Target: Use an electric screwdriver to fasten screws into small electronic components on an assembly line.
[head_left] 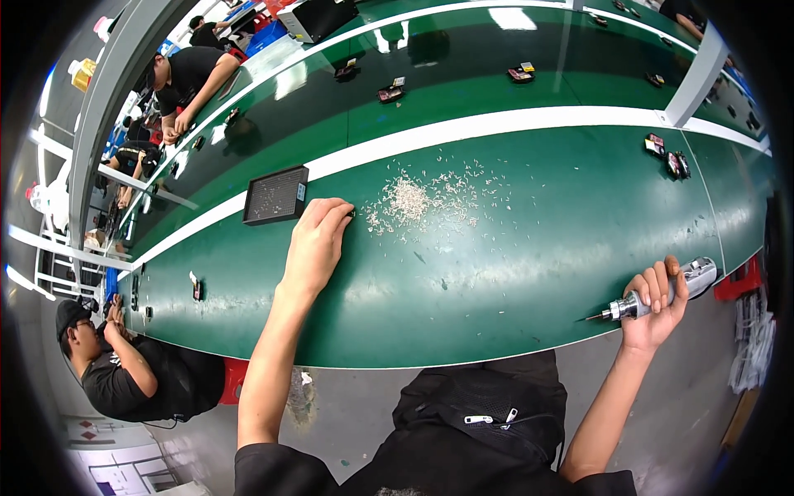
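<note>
My right hand (653, 310) is wrapped round a silver electric screwdriver (697, 277) at the right front of the green bench. Its thin bit points left, just over the bench's front edge. My left hand (317, 240) is over the bench, thumb and fingertips pinched together; what they hold, if anything, is too small to make out. Just right of those fingertips lies a loose pile of tiny pale screw-like pieces (409, 198), thinning out to the right. Behind my left hand sits a shallow black tray (263, 201) with a few tiny pieces on its surface.
Two small dark assemblies (676, 165) lie at the bench's right. Beyond a white rail (463, 126), a green conveyor belt (463, 83) carries several similar ones. A grey post (699, 78) rises at right. Co-workers sit at far left and near left (132, 372).
</note>
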A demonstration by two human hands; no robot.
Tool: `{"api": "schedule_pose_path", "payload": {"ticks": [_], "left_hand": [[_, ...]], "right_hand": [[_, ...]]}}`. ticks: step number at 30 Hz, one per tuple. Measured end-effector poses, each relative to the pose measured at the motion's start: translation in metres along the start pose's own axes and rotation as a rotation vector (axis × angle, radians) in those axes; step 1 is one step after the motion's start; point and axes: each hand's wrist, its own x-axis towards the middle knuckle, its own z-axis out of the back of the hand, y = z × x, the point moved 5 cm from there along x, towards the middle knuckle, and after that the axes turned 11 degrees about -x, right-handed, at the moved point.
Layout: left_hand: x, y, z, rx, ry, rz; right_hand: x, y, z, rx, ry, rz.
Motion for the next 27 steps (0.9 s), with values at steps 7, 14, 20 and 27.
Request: {"api": "schedule_pose_path", "payload": {"ticks": [7, 14, 20, 27], "left_hand": [[0.0, 0.001, -0.005, 0.156, 0.097, -0.063], [0.005, -0.003, -0.006, 0.152, 0.087, -0.126], [-0.016, -0.013, -0.005, -0.29, -0.183, 0.261], [-0.014, -0.081, -0.03, -1.004, -0.201, 0.52]], "right_hand": [[0.0, 0.001, 0.0, 0.003, 0.009, -0.004], [0.0, 0.004, 0.001, 0.006, 0.004, 0.003], [-0.001, 0.002, -0.002, -0.009, -0.006, -0.021], [0.0, 0.0, 0.0, -0.034, -0.028, -0.023]]}}
